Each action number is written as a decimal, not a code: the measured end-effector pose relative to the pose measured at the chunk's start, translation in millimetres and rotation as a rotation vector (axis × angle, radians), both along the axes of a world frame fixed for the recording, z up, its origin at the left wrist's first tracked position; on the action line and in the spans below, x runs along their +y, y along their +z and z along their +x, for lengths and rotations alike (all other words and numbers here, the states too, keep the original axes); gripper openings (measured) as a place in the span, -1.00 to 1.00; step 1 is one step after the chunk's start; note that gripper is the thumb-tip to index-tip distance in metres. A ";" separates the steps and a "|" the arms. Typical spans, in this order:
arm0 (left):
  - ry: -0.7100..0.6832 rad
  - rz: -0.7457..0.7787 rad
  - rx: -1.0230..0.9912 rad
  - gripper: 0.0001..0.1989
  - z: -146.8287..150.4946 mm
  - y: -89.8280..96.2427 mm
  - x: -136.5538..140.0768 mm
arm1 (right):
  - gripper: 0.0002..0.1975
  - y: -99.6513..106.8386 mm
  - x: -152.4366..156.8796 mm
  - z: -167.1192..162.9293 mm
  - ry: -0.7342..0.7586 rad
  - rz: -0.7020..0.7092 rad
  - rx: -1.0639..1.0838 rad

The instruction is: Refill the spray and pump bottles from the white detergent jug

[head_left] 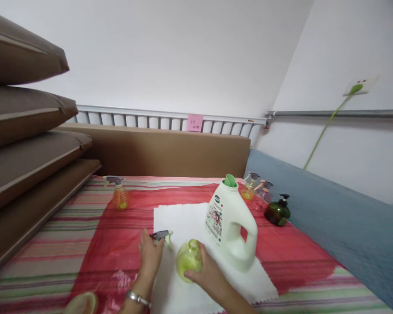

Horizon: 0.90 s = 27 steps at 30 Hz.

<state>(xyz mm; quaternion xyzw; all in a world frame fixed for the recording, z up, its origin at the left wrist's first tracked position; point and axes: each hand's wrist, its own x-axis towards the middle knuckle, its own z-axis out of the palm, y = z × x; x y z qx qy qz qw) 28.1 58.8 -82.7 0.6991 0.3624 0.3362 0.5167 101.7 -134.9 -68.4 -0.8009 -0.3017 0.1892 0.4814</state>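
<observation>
Head view: near-to-far listing, hazards judged from present positions.
Near-edge item (81, 304): round, yellowish, cut off by the frame at lower left; identity cannot be told. It lies just beside the left forearm, so an elbow sweep may knock it.
Left hand (149, 256): fingers closed on the spray head (161, 236), which is off its bottle. A wrist bracelet is visible.
Spray head: grey trigger unit held above the white cloth (183, 218). Risk: its dip tube may drip onto the cloth or the red sheet (118, 244).
Right hand (205, 272): grasps the green bottle (189, 261) from the right side, thumb underneath.
Green bottle: round, translucent, neck open, tilted slightly, on the cloth just in front of the jug (231, 224). Risk: with no cap fitted, a tip or squeeze spills its contents.
Jug: large white detergent container with a green cap, upright on the cloth, near the right hand. Risk: a backward wrist movement may strike it and topple it.
Orange sprayer (118, 194): upright at far left of the red sheet, well apart from both hands; low risk.
Far bottles (260, 192): two small sprayers and a dark pump bottle (277, 211) near the right edge. Risk: a sliding jug may push them off.
Surface: striped cover, apparently soft; upright items may stand unsteadily.
</observation>
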 end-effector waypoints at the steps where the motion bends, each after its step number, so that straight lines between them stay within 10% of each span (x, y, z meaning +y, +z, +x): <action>1: 0.004 0.078 -0.045 -0.44 -3.6 6.2 -5.1 | -0.16 0.1 0.1 -0.2 0.002 0.001 -0.002; 8: -0.629 0.223 -0.126 -0.42 -4.6 3.9 -58.9 | -0.23 2.3 5.0 -5.5 0.055 0.073 -0.078; 13: -0.639 0.129 -0.162 -0.43 6.0 -13.1 -59.5 | -0.43 25.9 -37.4 -1.8 0.072 0.080 -0.278; 17: -0.613 0.134 -0.128 -0.41 7.6 -9.9 -58.6 | -0.65 58.8 -94.1 24.6 -0.287 0.235 -0.495; 21: -0.618 0.114 -0.078 -0.32 8.1 -11.1 -59.3 | -0.35 70.2 -115.2 61.1 -0.599 0.331 -0.155; 27: -0.575 0.162 -0.072 -0.26 10.7 -26.3 -51.7 | -0.66 63.4 -88.3 77.6 -0.484 0.294 -0.030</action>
